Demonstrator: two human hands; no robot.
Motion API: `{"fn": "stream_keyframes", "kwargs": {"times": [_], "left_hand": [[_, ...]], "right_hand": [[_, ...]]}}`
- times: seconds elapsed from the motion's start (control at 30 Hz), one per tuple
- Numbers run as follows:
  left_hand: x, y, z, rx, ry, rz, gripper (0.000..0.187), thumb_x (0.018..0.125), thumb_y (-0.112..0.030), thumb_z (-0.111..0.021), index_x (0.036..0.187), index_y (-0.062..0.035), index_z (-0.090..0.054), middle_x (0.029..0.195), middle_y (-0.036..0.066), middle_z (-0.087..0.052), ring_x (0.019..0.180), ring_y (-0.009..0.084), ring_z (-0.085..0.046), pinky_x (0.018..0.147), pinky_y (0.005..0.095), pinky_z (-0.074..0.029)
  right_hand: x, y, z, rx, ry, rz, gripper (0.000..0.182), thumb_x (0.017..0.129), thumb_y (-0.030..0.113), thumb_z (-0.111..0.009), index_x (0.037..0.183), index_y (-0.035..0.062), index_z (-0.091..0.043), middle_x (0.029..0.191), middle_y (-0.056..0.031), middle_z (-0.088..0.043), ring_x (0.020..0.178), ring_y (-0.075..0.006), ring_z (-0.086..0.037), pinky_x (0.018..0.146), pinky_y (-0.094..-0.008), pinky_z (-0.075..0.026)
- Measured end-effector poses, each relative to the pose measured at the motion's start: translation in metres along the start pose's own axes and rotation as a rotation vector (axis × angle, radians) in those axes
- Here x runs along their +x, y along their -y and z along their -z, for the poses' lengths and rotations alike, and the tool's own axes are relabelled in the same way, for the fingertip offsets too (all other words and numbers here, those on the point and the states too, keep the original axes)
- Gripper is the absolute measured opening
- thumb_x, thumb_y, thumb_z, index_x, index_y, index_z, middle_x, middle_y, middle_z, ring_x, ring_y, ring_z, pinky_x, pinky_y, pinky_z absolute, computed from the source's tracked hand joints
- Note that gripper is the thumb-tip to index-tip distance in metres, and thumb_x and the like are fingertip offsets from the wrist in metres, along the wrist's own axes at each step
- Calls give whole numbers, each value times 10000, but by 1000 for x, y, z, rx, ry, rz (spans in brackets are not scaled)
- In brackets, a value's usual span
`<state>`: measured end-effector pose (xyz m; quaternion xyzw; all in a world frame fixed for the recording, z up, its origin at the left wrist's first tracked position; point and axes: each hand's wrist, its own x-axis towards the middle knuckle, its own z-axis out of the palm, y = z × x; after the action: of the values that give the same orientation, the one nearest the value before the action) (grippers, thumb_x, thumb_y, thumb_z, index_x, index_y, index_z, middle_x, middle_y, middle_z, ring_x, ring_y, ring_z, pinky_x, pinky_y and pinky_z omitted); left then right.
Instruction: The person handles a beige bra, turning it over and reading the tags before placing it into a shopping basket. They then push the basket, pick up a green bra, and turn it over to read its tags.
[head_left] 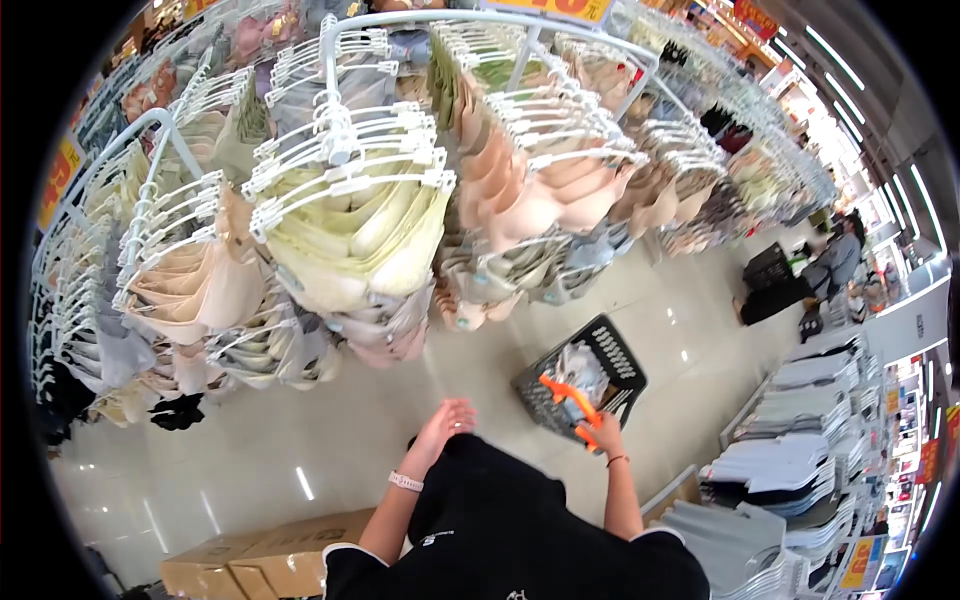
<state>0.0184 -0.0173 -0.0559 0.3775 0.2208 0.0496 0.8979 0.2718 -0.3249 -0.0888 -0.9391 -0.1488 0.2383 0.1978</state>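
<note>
My right hand (603,432) is wrapped round the orange handle (572,398) of a dark grey shopping basket (628,362). Inside the basket lies something in clear, shiny plastic wrapping (583,370); what it holds I cannot make out. In front of my body, my left hand (447,424) is held with fingers stretched out, holding nothing. It wears a ring, and a pale watch band (405,482) circles that wrist. Beyond my left hand hang pale yellow bras (350,245) on white hangers, with peach bras (545,200) to their right.
Rails of bras curve across the far side, including beige ones (195,295) at left. Cardboard boxes (270,560) stand at lower left. Grey and white garments (775,460) hang at right. Another person (838,258) is farther down the aisle near a black basket (768,268).
</note>
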Motion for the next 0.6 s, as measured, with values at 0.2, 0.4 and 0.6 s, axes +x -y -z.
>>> {"fn": "stream_keyframes", "kwargs": {"times": [0.2, 0.4, 0.6], "left_hand": [[78, 36, -52, 336, 296, 149, 428, 952, -408, -358, 1203, -78, -462, 1094, 75, -572, 971, 157, -554, 849, 313, -439], [136, 99, -108, 539, 508, -73, 344, 908, -300, -501, 1120, -30, -510, 970, 48, -586, 862, 116, -546, 763, 267, -445], [177, 145, -185, 1149, 676, -23, 364, 815, -219, -603, 1104, -15, -516, 1107, 147, -564, 1048, 229, -533, 914, 363, -401]], "right_hand": [[55, -62, -10, -174, 165, -92, 620, 595, 437, -766, 980, -24, -613, 923, -172, -644, 872, -288, -622, 747, -358, -483], [62, -89, -61, -334, 19, -55, 422, 702, 467, -630, 794, 57, -675, 753, -167, -649, 716, -318, -636, 638, -411, -501], [53, -79, -46, -357, -92, 42, 359, 772, 390, -520, 791, 61, -663, 753, -173, -650, 716, -336, -644, 634, -434, -514]]}}
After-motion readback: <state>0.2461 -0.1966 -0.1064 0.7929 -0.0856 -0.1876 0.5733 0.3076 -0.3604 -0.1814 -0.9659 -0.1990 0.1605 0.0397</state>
